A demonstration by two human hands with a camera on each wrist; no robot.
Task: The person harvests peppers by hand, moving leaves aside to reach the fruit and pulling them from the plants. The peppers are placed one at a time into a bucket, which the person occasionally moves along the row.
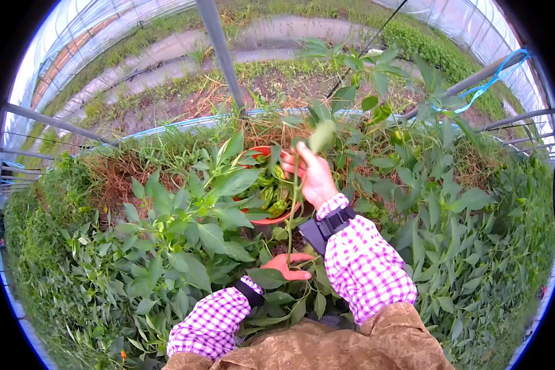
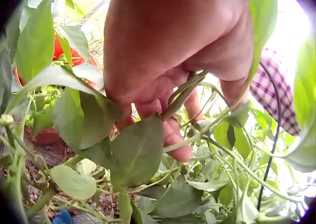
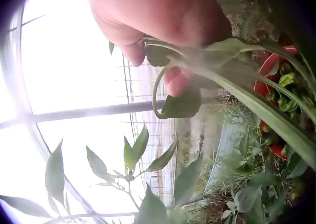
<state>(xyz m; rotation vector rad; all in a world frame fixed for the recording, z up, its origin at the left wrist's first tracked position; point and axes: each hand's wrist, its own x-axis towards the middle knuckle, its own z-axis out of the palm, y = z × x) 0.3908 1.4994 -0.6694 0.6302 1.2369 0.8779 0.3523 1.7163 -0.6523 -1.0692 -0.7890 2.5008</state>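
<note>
A long green stem [image 1: 295,206] stands upright between the two hands in the head view. The right hand [image 1: 314,176] holds its upper part with curled fingers, beside a blurred leaf [image 1: 322,135]. Lower down, near the body, the left hand [image 1: 287,266] grips the stem's base; in the left wrist view that hand [image 2: 173,51] has its fingers round a thick stem [image 2: 183,95]. Against the bright background, the right hand [image 3: 163,26] pinches stems and a curled leaf [image 3: 182,104]. Behind the stem sits a red bucket [image 1: 270,220] holding green peppers [image 1: 268,185].
Dense pepper plants [image 1: 216,228] surround both arms. A grey pole [image 1: 221,52] rises behind the bucket, and another pole [image 1: 487,74] at the right carries a blue ribbon [image 1: 484,89]. Plastic sheeting and muddy furrows lie farther off.
</note>
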